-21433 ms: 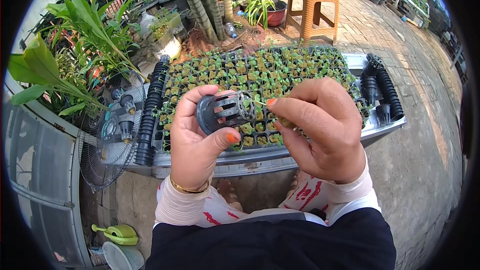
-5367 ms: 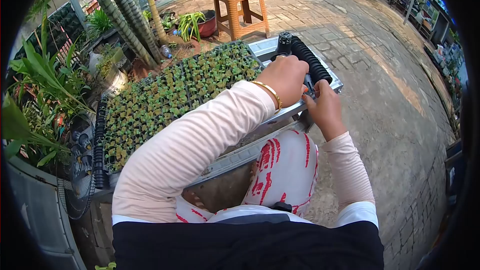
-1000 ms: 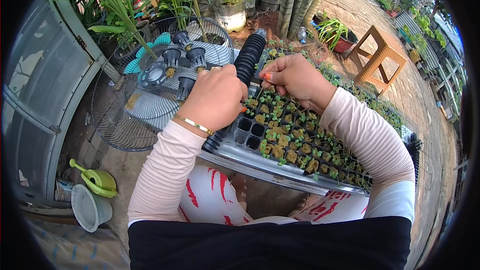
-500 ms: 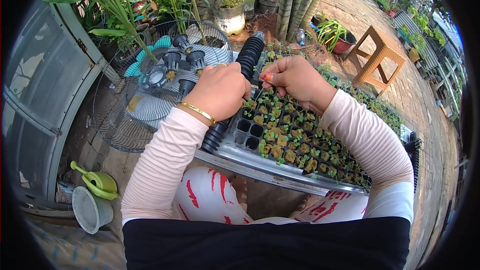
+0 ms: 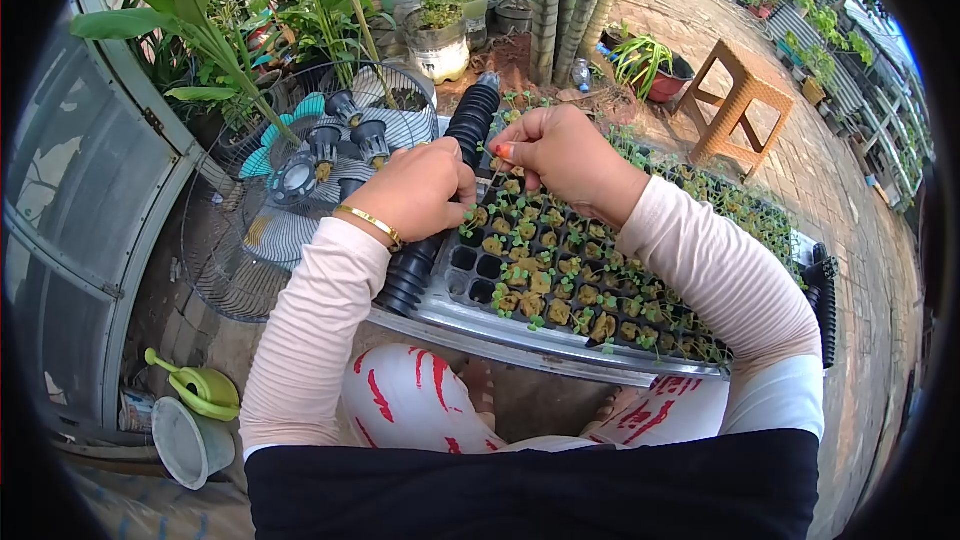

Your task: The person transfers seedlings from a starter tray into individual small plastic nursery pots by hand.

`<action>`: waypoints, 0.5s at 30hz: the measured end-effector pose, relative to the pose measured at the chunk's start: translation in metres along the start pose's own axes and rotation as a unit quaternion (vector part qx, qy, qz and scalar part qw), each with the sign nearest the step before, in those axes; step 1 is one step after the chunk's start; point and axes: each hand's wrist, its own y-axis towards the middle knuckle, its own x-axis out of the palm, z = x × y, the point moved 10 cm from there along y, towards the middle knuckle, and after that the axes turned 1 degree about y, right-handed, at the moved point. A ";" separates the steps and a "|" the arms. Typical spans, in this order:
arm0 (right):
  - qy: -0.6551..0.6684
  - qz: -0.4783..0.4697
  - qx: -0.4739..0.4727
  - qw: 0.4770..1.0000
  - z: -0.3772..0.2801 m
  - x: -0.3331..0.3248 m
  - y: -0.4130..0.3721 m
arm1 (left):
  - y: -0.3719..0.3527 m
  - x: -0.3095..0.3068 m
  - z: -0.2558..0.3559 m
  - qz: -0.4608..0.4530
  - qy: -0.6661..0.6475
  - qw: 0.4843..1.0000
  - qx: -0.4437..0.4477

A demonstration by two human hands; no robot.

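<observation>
My left hand [image 5: 425,188], with a gold bracelet at its wrist, is over the left edge of a black seedling tray [image 5: 458,282]. Its thumb and fingers are pressed together; whatever they hold is hidden. Across from it, my right hand [image 5: 572,158] pinches a thin stick-like thing [image 5: 490,178] above the tray's far left corner. Small green seedlings in yellowish-brown sponge plugs [image 5: 535,283] fill most cells. A few cells at the near left corner hold no plug. Stacked black ribbed cups [image 5: 472,120] lie along the tray's left side, partly under my left hand.
Left of the tray, a wire fan guard [image 5: 225,290] carries several loose dark cups [image 5: 370,140] and turquoise fan blades [image 5: 262,155]. A woven-look brown stool [image 5: 745,100] stands beyond at right. A green watering can [image 5: 205,392] and grey bucket [image 5: 192,443] sit at lower left.
The whole view has shifted, so the scene sits further left. Both hands stay over the tray's far left part, with the fingertips slightly further apart.
</observation>
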 end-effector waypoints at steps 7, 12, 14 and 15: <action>0.033 0.081 -0.071 0.994 -0.022 -0.029 -0.002 | 0.002 -0.014 -0.011 0.012 -0.092 0.996 0.013; 0.058 0.080 -0.081 0.992 -0.037 -0.043 -0.012 | -0.001 -0.025 -0.010 0.014 -0.116 0.993 0.034; 0.049 0.076 -0.082 0.992 -0.038 -0.042 -0.015 | 0.002 -0.018 -0.011 -0.007 -0.110 0.994 0.018; -0.008 0.064 -0.105 0.992 -0.039 -0.038 -0.014 | 0.003 -0.013 -0.013 -0.027 -0.106 0.994 0.001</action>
